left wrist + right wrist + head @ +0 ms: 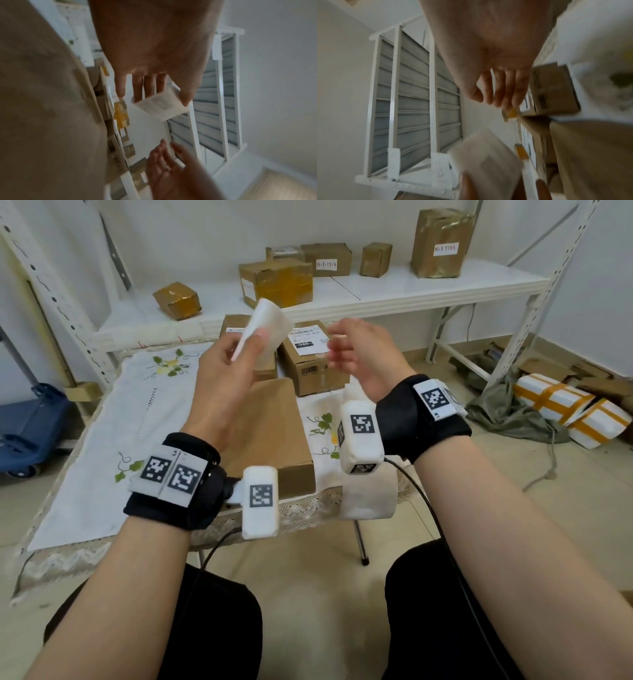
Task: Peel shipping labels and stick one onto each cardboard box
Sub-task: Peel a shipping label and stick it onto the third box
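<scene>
**Label sheet pinched in the left hand above the plain box**

The left hand (224, 378) is raised over the plain cardboard box (270, 433) on the cloth-covered table (89, 460). Its thumb and fingers (150, 86) pinch a white label sheet (265, 333), which stands tilted up beyond the box's far edge; the left wrist view shows faint print on its face.

The right hand (363, 354) hovers to the right of the sheet, apart from it, fingers loosely curled and narrowly spread, holding nothing. It is blurred in the head view.

Beyond the plain box, a labelled box (308, 361) sits on the table. Further back, taped boxes (277, 282) stand on a white shelf (394, 292), several with labels.
</scene>
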Demonstrator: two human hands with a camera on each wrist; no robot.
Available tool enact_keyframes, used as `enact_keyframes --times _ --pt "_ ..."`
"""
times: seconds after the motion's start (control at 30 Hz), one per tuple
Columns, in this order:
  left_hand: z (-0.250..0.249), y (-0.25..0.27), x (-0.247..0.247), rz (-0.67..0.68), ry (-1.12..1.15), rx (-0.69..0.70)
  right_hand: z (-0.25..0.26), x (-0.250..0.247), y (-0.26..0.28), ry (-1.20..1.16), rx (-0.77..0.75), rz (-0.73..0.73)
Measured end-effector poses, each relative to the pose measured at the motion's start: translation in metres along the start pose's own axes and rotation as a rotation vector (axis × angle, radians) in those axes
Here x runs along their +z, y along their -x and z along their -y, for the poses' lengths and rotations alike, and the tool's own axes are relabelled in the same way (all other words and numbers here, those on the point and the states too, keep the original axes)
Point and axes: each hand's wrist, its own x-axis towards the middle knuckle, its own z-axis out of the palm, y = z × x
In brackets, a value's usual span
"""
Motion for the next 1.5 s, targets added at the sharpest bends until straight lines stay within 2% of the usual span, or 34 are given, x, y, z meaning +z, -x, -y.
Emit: enact_keyframes --times 0.1,0.23,0.47,0.83,1.03,1.13,1.33,1.5 --pt "0.004 0.002 -0.012 0.041 -0.215 0.228 0.006 0.023 0.013 -0.03 0.049 0.192" --pt "0.007 0.004 -0.03 0.113 -0.354 0.321 0.004 0.04 0.021 -0.103 0.055 0.305" --pt "0.009 0.005 -0.056 0.195 -0.506 0.286 -0.01 0.063 0.021 -0.086 0.098 0.316" --pt "0.017 0.005 -0.061 0.361 -0.485 0.223 -0.023 0.067 0.027 -0.099 0.118 0.283" --pt "0.022 0.006 -0.067 0.433 -0.521 0.201 -0.026 0.069 0.026 -0.006 0.086 0.214" --pt "0.017 0.009 -0.066 0.379 -0.409 0.145 -0.024 0.071 0.029 -0.037 0.082 0.219" --pt "0.02 0.01 -0.064 0.084 -0.131 0.04 -0.026 0.077 0.032 -0.011 0.078 0.254" --pt "0.028 0.003 -0.065 0.011 -0.012 -0.06 -0.029 0.076 0.03 0.027 0.057 0.241"
